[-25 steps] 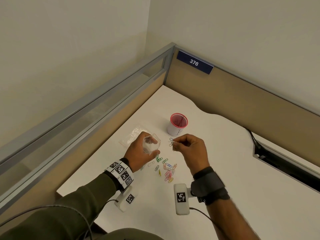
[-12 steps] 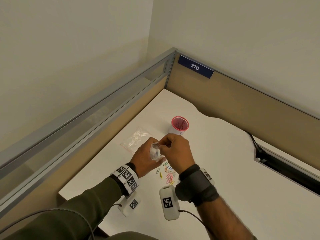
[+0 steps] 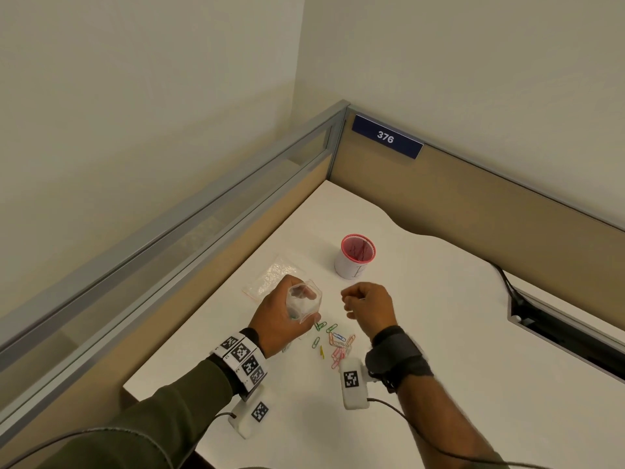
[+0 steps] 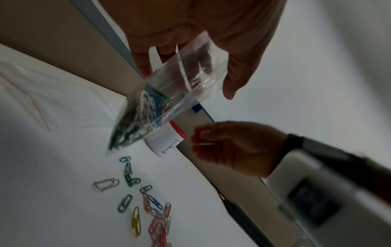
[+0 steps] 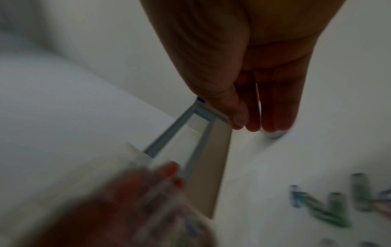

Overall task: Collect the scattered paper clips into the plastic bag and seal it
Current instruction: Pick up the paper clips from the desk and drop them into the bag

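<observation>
Your desk point(image 3: 439, 333) is white and slick, so anything dropped from hand height could skid toward the near edge. The cup point(image 3: 355, 257) stands just beyond your hands; a wide swing of the right wrist could knock it over.

Your left hand point(image 3: 277, 319) is clamped on the bag point(image 3: 302, 304), fingers curled round its upper part, holding it above the desk, left of the loose pile. The left wrist view shows it partly filled, the load sagging into the bottom corner and the mouth held wide. Tilt it too far and that weight may slide out. Squeeze harder and the mouth may fold closed, so the next drop lands outside.

Your right hand point(image 3: 368, 308) hovers to the right of the bag, fingers together against the thumb. Whether it pinches anything I cannot tell, since the right wrist view is blurred.

The clips point(image 3: 334, 343) on the desk lie near, between your wrists, several overlapping. Tangled ones could lift as a chain and shed one mid-air. One caught in the zip strip would likely stop it sealing
</observation>
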